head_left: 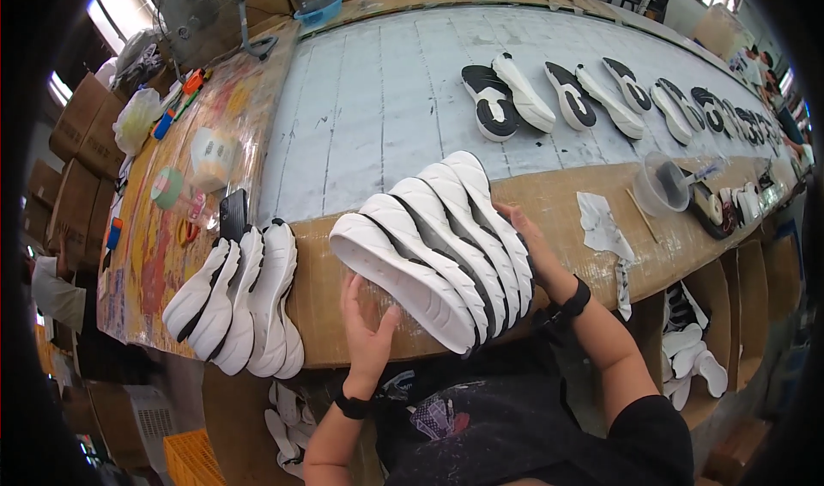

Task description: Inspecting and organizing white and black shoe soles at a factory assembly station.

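Observation:
A stack of several white shoe soles [459,237] with black undersides stands on edge, nested together, in front of me at the table's near edge. My right hand [536,250] is wrapped against the stack's right side, with part of its fingers hidden behind the soles. At the lower left of the stack, my left hand [369,331] is curved against the nearest sole; its thumb is held out and some fingertips pass out of sight beneath. To the left leans another group of white soles [249,301], overlapping the table edge.
Black-and-white soles [506,100] lie in a row across the pale, lined tabletop [360,100]. A clear plastic tub [661,184] and torn white paper [601,221] are to the right. A phone [233,215], jar [176,190] and fan [202,18] are on the left. Boxes of soles [691,357] sit below.

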Available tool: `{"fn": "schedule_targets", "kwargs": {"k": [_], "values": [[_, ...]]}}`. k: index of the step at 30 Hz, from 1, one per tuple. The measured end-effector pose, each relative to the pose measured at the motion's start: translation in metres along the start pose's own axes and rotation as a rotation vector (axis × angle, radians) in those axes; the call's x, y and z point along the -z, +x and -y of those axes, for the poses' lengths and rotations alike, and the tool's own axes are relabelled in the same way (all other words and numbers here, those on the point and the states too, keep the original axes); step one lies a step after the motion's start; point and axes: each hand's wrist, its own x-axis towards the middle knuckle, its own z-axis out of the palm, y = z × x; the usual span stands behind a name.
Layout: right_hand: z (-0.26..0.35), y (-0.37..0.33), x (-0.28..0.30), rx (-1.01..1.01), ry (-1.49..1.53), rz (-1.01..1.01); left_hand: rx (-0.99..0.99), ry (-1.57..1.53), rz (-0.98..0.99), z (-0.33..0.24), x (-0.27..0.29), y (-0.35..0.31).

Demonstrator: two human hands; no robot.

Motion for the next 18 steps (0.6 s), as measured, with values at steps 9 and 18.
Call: {"fn": "schedule_targets", "kwargs": {"k": [9, 18], "values": [[0.006, -0.006, -0.018, -0.041, -0.088, 0.025, 0.605, -0.953, 0.005, 0.004, -0.013, 0.007], [0.011, -0.005, -0.019, -0.025, -0.196, 0.046, 0.568, -1.006, -0.054, -0.007, -0.022, 0.006]]}}
